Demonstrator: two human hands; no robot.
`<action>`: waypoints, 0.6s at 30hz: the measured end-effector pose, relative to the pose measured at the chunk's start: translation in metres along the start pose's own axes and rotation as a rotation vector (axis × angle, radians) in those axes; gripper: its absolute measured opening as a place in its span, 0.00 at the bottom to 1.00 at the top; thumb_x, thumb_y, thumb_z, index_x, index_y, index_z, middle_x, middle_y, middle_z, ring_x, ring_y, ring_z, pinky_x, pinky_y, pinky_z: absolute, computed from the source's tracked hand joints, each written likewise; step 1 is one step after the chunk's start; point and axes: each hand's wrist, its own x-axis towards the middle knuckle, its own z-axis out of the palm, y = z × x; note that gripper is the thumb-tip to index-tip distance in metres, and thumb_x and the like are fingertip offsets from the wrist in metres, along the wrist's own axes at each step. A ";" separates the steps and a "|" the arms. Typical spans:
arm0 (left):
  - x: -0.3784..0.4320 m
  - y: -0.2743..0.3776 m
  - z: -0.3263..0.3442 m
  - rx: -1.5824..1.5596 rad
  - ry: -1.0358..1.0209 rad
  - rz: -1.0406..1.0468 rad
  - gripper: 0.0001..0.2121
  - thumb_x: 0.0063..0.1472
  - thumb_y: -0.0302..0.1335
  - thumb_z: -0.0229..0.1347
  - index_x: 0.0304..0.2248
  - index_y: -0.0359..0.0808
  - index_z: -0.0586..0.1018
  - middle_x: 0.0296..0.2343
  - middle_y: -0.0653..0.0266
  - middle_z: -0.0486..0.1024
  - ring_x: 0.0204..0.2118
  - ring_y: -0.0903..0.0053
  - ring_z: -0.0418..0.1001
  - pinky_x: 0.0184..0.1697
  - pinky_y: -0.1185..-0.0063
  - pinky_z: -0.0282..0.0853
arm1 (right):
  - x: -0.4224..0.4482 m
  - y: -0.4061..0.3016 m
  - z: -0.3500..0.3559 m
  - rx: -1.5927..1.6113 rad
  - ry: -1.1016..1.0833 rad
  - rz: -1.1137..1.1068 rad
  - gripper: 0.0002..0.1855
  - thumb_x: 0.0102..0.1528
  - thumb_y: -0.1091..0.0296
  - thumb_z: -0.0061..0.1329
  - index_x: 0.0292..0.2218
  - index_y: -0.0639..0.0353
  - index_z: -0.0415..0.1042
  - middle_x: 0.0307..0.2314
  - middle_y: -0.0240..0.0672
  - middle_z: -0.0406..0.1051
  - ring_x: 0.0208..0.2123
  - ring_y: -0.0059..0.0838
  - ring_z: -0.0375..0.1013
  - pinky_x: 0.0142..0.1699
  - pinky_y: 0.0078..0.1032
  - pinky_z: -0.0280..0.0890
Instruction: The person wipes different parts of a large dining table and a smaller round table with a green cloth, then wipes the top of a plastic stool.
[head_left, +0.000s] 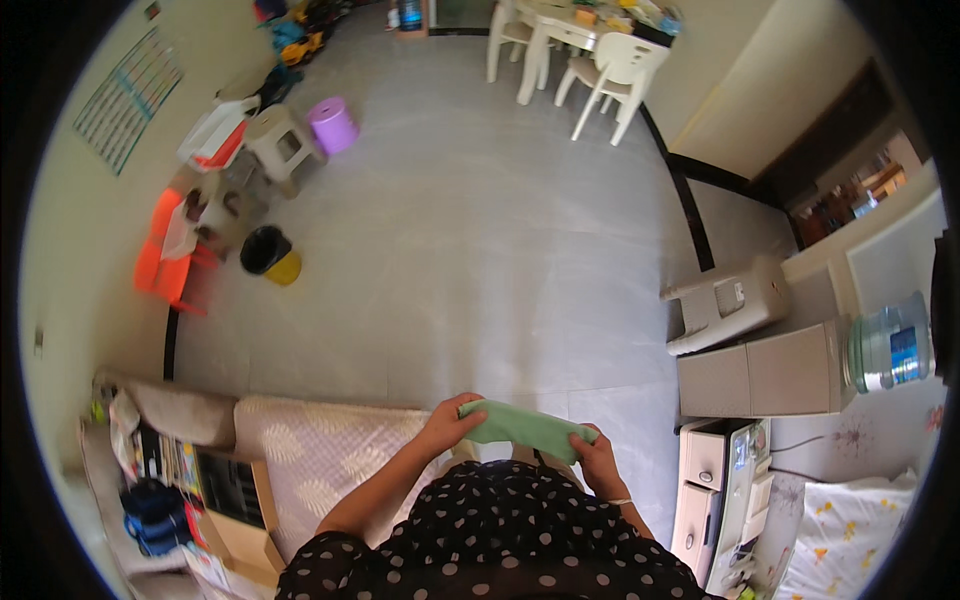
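A folded light-green cloth (525, 429) is stretched between my two hands in front of my body. My left hand (459, 421) grips its left end, thumb on top. At the other end my right hand (592, 451) pinches the cloth between thumb and fingers. The cloth hangs above the grey tiled floor (480, 285), close to my polka-dot top, and its right end sits a little lower. What the fingers do beneath the cloth is hidden.
To the left stands a sofa (315, 450) with an open cardboard box (244, 540). Farther off are a yellow bin (283, 268), a purple stool (334, 126) and a white chair (621, 67). At right stand a water dispenser (765, 371), a tilted plastic stool (731, 304) and a drawer cabinet (697, 495).
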 end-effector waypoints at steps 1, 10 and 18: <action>0.017 0.011 -0.006 0.075 -0.029 0.008 0.13 0.60 0.31 0.56 0.41 0.31 0.76 0.31 0.66 0.76 0.35 0.82 0.72 0.40 0.81 0.69 | 0.012 -0.009 0.005 0.040 0.041 -0.027 0.12 0.55 0.67 0.53 0.39 0.63 0.69 0.29 0.29 0.70 0.31 0.20 0.68 0.37 0.19 0.64; 0.157 0.074 -0.048 -0.022 0.194 -0.052 0.13 0.59 0.30 0.56 0.41 0.30 0.78 0.30 0.67 0.77 0.34 0.82 0.72 0.40 0.81 0.69 | 0.207 -0.102 0.026 0.020 -0.055 -0.091 0.11 0.57 0.70 0.49 0.41 0.63 0.69 0.31 0.30 0.70 0.35 0.21 0.68 0.41 0.22 0.65; 0.228 0.126 -0.105 -0.272 0.594 -0.032 0.14 0.61 0.28 0.55 0.44 0.30 0.76 0.33 0.69 0.75 0.35 0.83 0.70 0.40 0.81 0.66 | 0.393 -0.261 0.144 -0.249 -0.399 -0.167 0.13 0.58 0.69 0.49 0.44 0.63 0.70 0.32 0.29 0.72 0.34 0.18 0.69 0.41 0.21 0.66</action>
